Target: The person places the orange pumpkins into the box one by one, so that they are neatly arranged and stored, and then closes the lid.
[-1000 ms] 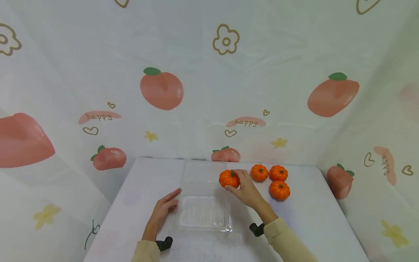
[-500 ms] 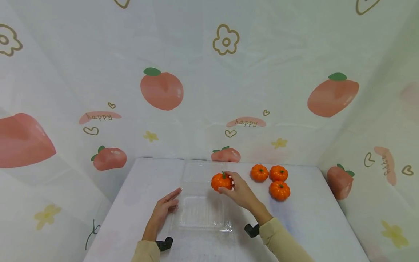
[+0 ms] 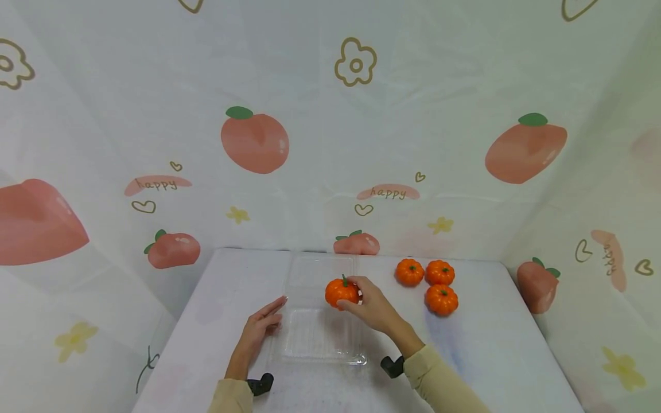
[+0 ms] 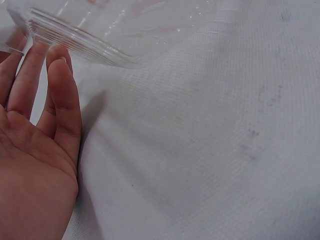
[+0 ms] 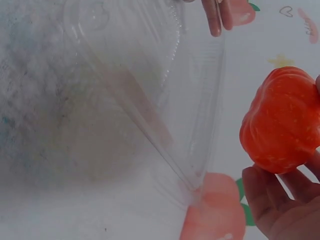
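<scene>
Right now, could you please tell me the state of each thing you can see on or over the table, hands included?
Clear plastic box: open, its two halves spread out.
Held pumpkin: lifted over the box, stem upward.
Other three pumpkins: standing grouped on the table.
Right hand: gripping a pumpkin.
Left hand: relaxed, at the box's left edge.

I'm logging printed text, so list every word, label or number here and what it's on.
"happy": left pink patch on the cloth.
"happy": middle pink patch.
Right pink patch: sideways word, likely "happy", too small for certainty.
Right wrist view's corner patch: word too blurred to read.
Pumpkins, clear box: no text visible.
</scene>
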`<action>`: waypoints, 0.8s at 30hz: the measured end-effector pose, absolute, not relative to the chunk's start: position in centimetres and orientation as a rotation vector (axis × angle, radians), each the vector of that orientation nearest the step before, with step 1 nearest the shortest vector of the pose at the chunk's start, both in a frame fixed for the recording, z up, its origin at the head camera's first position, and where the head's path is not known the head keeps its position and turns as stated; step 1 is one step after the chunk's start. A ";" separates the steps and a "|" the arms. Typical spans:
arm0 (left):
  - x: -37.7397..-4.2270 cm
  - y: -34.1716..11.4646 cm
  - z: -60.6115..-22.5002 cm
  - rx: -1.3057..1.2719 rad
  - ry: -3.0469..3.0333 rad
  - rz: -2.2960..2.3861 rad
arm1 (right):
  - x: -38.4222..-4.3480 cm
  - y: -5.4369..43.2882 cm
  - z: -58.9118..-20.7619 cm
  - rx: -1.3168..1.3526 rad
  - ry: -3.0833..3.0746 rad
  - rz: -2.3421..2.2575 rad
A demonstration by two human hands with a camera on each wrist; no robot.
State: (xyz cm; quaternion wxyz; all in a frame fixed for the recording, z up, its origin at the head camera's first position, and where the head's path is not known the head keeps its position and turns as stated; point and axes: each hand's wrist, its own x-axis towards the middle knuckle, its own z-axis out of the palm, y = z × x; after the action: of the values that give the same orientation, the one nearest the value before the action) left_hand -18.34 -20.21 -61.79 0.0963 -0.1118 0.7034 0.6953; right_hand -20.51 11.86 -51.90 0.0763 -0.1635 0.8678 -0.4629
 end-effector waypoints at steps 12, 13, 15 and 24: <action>-18.3 -20.1 -61.6 -0.322 2.053 2.085 | -19.8 10.8 -52.5 -0.584 2.562 -1.351; -18.3 -20.1 -61.6 -0.321 2.047 2.089 | -19.7 10.7 -52.6 -0.590 2.554 -1.349; -18.3 -20.1 -61.6 -0.319 2.044 2.090 | -19.5 10.5 -52.7 -0.597 2.537 -1.344; -18.4 -20.1 -61.8 -0.319 2.067 2.083 | -18.9 9.7 -53.8 -0.645 2.501 -1.303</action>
State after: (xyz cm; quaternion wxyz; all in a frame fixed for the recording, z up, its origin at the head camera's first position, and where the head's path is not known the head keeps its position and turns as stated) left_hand -18.36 -20.11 -61.85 0.0947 -0.1077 0.6971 0.7025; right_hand -18.92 9.71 -53.77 0.1241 -0.2212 0.8579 -0.4469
